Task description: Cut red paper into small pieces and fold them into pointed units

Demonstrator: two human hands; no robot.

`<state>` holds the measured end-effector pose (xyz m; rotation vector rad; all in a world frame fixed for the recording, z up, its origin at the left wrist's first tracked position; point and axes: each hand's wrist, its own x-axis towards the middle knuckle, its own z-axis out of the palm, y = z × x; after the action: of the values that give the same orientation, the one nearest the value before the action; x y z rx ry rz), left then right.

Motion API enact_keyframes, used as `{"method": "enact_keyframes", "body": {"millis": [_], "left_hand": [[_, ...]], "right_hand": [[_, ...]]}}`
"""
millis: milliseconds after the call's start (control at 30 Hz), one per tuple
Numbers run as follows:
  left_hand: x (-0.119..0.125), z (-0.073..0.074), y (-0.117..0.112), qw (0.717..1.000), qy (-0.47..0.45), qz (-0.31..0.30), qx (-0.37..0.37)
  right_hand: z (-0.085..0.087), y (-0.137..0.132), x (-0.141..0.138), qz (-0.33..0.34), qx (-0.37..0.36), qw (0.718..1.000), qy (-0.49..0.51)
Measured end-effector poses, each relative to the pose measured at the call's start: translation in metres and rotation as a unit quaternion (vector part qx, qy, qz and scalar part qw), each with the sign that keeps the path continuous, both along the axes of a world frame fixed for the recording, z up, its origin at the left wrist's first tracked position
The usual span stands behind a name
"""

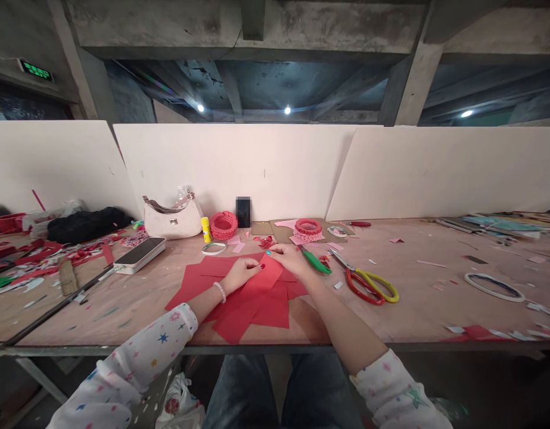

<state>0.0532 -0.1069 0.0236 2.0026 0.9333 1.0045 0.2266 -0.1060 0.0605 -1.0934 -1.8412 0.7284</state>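
Overlapping sheets of thin, matte red paper [257, 310] are spread on a plywood desk [382, 322], near its front edge. The top sheet is held by the left hand [241, 274], which is curled closed, with its fingertips gripping the sheet's upper part. The right hand [290, 259] is half closed, its fingers laid on the same sheet just beside the left hand; whether that sheet is gripped by it cannot be told.

A beaded white bracelet [220, 292] is worn on the left wrist, and star-patterned white sleeves [123, 357] are pushed back on both forearms. Green-handled scissors [316, 262] are laid just beyond the right hand, and a larger pair with looped red and yellow handles [368, 286] lies farther right. Behind the paper, a yellow glue stick [205, 229] stands upright beside a round, ridged red paper ring [223, 225]. A pale, curved handbag [171, 219] rests farther left, and red scraps are scattered over the rough wood.
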Motion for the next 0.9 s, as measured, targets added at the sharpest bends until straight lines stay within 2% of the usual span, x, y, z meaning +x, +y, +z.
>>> {"method": "enact_keyframes", "body": {"millis": [367, 567, 733, 900], "left_hand": [[0.0024, -0.0012, 0.0012, 1.000, 0.000, -0.009, 0.006], [0.0018, 0.0007, -0.0020, 1.000, -0.010, -0.014, -0.010], [0.0016, 0.0013, -0.0048, 0.998, -0.025, -0.028, -0.053], [0.0012, 0.0017, -0.0051, 0.998, -0.027, -0.033, -0.049]], "right_hand": [[0.0010, -0.0013, 0.0007, -0.029, 0.014, 0.999, 0.000], [0.0001, -0.0002, 0.0008, -0.016, 0.009, 1.000, 0.004], [-0.0002, 0.0003, 0.0019, -0.014, 0.002, 1.000, 0.011], [0.0002, 0.0001, 0.0025, -0.012, 0.011, 1.000, 0.010]]}}
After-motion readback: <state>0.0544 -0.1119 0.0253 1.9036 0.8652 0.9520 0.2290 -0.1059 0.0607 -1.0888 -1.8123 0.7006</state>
